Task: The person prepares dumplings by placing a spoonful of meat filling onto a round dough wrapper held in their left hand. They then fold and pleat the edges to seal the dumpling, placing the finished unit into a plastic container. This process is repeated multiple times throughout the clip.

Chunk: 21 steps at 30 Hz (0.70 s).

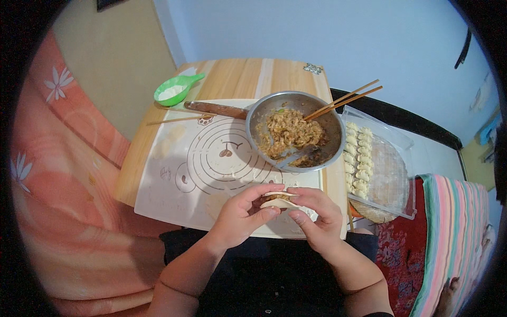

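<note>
Pale wooden table [227, 79] under white mat [222, 169] and green scoop [184, 83].

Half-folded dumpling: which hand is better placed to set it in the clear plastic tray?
Likely the right hand: it and the left hand both hold the half-folded dumpling, but the clear plastic tray lies off to the right, nearer the right hand.
</note>
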Available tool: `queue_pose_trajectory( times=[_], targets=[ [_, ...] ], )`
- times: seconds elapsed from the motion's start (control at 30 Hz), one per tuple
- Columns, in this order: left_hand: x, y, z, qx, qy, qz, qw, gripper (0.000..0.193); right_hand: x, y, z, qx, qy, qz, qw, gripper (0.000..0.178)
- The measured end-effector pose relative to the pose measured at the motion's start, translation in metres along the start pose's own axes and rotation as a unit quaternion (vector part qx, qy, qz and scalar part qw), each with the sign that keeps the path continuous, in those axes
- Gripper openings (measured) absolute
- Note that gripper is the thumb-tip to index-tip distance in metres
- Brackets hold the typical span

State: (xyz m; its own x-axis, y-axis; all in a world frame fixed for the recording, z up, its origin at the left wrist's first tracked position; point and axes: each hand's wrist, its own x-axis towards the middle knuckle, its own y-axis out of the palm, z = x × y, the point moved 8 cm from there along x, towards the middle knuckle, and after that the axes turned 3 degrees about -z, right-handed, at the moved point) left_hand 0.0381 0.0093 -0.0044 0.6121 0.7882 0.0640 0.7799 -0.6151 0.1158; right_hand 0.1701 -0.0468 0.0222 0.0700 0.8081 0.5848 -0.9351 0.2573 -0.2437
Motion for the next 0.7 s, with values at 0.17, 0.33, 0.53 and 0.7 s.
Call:
queue_pose_trajectory(
  times=[0.17,0.33,0.53,0.7],
  targets=[
    [-0.001,0.000,0.004,-0.014,-0.004,0.008,1.000,0.042,0.000,-0.001,-0.003,0.012,0.022,-0.013,1.000,0.031],
    [-0.001,-0.007,-0.001,-0.009,0.010,0.007,1.000,0.040,-0.005,-0.004,-0.021,0.107,0.153,-0.049,0.981,0.028],
    [-0.002,-0.008,-0.005,-0.021,0.029,0.003,0.999,0.039,-0.003,-0.006,-0.025,0.098,0.163,-0.019,0.982,0.018],
    [-0.002,-0.005,-0.003,-0.023,0.016,0.009,1.000,0.039,0.000,-0.006,-0.018,0.074,0.162,-0.016,0.984,0.010]
  ],
)
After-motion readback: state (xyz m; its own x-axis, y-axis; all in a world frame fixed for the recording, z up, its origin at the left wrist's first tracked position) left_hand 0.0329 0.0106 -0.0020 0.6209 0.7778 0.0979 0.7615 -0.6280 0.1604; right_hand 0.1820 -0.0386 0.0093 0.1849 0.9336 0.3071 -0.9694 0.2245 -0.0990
